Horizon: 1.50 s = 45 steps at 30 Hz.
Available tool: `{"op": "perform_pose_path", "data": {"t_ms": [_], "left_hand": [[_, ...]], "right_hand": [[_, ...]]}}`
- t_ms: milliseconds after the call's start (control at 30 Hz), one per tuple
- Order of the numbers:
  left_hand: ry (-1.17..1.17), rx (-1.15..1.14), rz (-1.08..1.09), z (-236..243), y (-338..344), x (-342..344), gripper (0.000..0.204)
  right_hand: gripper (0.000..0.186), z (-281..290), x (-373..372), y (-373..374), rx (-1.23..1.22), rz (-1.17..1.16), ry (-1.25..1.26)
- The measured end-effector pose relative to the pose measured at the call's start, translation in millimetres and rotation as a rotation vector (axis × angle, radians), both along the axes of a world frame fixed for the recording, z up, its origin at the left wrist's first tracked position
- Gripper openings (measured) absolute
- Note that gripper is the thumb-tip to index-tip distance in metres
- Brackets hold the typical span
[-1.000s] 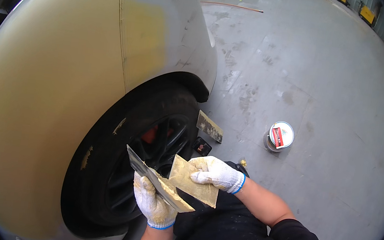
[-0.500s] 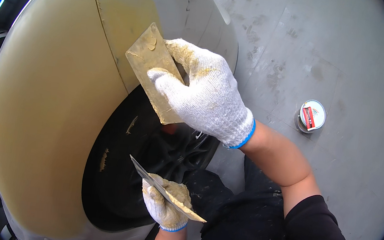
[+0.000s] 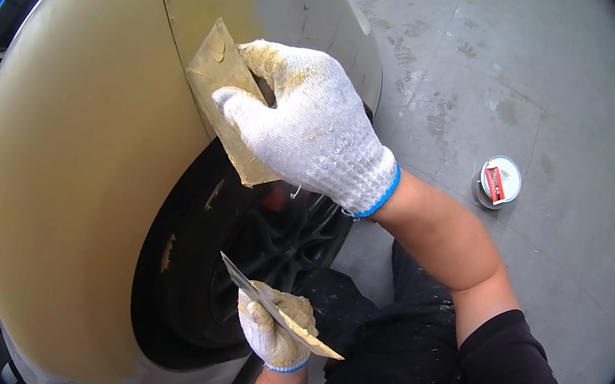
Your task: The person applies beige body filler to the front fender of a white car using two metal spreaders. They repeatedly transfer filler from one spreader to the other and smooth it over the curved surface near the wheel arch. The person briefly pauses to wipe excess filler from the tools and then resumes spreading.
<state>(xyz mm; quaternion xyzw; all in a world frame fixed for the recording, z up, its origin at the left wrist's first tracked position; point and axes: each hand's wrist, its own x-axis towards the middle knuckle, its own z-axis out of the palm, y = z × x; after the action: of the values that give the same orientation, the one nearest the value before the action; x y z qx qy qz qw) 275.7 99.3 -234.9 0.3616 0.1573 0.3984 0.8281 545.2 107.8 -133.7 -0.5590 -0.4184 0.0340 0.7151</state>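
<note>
My right hand (image 3: 316, 120), in a white knit glove with a blue cuff, pinches a flat putty spreader (image 3: 219, 66) between thumb and fingers. Tan filler smears the spreader, which overlaps the car's body panel (image 3: 80, 164) in view; whether it touches is unclear. Lower down, my left hand (image 3: 263, 336), gloved alike, grips a thin metal plate (image 3: 237, 274) seen nearly edge-on. A lump of filler (image 3: 301, 310) sits by that plate, and more coats its near edge. The panel has a broad yellowish-tan area, and beyond the seam lies a yellow patch (image 3: 226, 9).
Below the panel is a dark wheel arch with a tire and black spoked wheel (image 3: 278, 242), its rim area marked by dried filler streaks. A lidded can (image 3: 505, 178) with a red-and-white item on top stands on the grey floor (image 3: 569, 247) to the right.
My right hand and its spreader have shifted left and slightly up over the panel. The left hand with the plate has drifted a little to the right.
</note>
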Motion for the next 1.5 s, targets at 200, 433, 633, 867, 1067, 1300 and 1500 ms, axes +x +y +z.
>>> {"op": "perform_pose_path", "data": {"t_ms": [200,433,633,867,1067,1300,1500], "left_hand": [[0.052,0.172,-0.021,-3,3,1,0.027],[-0.327,-0.011,-0.215,5,23,-6,0.035],[-0.155,0.031,-0.052,-1,14,10,0.031],[0.121,0.149,-0.005,-16,-16,56,0.039],[0.178,0.051,0.038,-18,-16,40,0.040],[0.093,0.114,0.135,-2,14,34,0.039],[0.159,0.119,0.180,-6,10,48,0.034]], "right_hand": [[0.021,-29,-36,-7,-0.049,0.044,0.054],[0.027,-109,-53,-24,-0.146,0.310,0.496],[0.035,-138,-36,-61,-0.276,0.844,1.032],[0.040,-138,-51,-56,0.293,0.651,1.263],[0.065,-85,82,-51,0.516,0.990,0.841],[0.050,58,108,-19,-0.012,-0.273,-1.255],[0.051,102,108,-1,0.029,-0.268,-1.465]]}}
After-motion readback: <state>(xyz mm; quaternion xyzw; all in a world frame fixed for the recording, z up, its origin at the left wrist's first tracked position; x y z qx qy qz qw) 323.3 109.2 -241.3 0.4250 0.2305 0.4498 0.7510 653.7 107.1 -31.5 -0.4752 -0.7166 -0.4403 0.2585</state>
